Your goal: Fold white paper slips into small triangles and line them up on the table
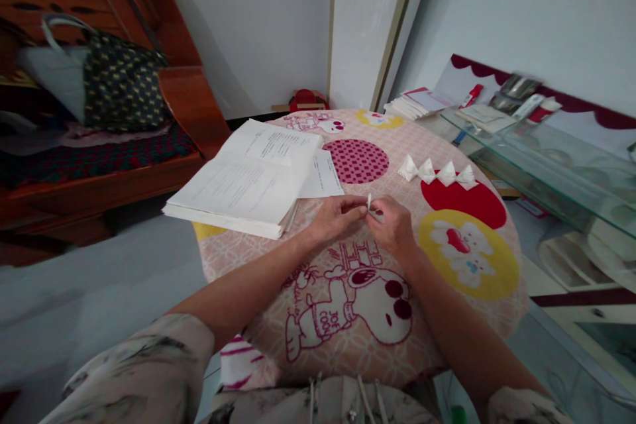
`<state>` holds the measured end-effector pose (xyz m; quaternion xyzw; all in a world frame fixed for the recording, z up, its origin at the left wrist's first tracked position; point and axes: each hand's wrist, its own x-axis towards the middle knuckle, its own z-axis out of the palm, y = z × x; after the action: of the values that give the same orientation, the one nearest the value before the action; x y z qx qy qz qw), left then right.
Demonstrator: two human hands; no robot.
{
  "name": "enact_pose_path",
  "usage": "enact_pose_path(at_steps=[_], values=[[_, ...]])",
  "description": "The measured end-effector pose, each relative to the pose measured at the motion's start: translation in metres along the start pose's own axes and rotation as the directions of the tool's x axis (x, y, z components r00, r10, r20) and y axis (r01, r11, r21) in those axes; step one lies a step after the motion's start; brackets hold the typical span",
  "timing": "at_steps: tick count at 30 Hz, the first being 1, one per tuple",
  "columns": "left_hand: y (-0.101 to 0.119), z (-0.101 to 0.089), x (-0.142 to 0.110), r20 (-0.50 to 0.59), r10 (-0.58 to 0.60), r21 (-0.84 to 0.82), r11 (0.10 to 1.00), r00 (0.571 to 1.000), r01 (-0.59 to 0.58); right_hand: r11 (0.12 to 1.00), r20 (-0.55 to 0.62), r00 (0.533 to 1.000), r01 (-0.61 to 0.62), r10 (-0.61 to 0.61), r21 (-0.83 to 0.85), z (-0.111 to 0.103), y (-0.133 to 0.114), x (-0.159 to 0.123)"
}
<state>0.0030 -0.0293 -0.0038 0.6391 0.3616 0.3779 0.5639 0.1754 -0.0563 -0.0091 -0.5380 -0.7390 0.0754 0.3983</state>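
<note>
Above the round pink patterned tablecloth point(318, 258), our left hand point(332, 217) and right hand point(392, 224) pinch a small folded white paper piece point(369, 201) between nearly closed fingertips, and squeezing unevenly could crush its creases or let it slip.

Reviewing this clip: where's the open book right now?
In the head view, the open book lies on the table's left side, just beyond the left forearm.
</note>
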Motion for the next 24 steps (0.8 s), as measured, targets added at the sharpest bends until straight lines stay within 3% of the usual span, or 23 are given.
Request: enact_pose_path(at_steps=[3, 8, 10, 13, 16, 19, 21, 24], values=[[-0.004, -0.003, 0.005, 0.006, 0.007, -0.126, 0.992, 1.000, -0.006, 0.993, 0.039, 0.993, 0.111, -0.110, -0.040, 0.003, -0.008, -0.003], [-0.011, -0.009, 0.009, -0.096, -0.165, -0.263, 0.955, 0.982, 0.135, 0.989, 0.082, 0.988, 0.125, -0.132, 0.083, 0.000, -0.010, -0.002], [-0.010, -0.009, 0.008, -0.104, -0.199, -0.281, 0.946, 0.975, 0.163, 0.990, 0.036, 0.998, 0.049, -0.055, 0.130, -0.003, -0.006, 0.000], [-0.008, -0.009, 0.006, -0.061, -0.215, -0.279, 0.941, 0.975, 0.190, 0.957, -0.018, 0.983, -0.173, 0.182, 0.232, -0.005, 0.003, 0.002], [-0.005, -0.009, 0.005, -0.001, -0.233, -0.261, 0.939, 0.973, 0.224, 0.828, 0.171, 0.915, -0.403, 0.365, 0.389, -0.005, 0.010, 0.002], [-0.006, -0.008, 0.004, 0.044, -0.239, -0.234, 0.942, 0.970, 0.242, 0.692, 0.388, 0.833, -0.546, 0.394, 0.472, -0.005, 0.012, 0.002], [-0.008, -0.008, 0.004, 0.063, -0.258, -0.186, 0.946, 0.964, 0.265, 0.647, 0.440, 0.801, -0.593, 0.407, 0.480, -0.005, 0.011, 0.001], [-0.009, -0.009, 0.002, 0.068, -0.303, -0.061, 0.950, 0.951, 0.307, 0.652, 0.469, 0.762, -0.636, 0.447, 0.413, -0.003, 0.012, 0.000]])
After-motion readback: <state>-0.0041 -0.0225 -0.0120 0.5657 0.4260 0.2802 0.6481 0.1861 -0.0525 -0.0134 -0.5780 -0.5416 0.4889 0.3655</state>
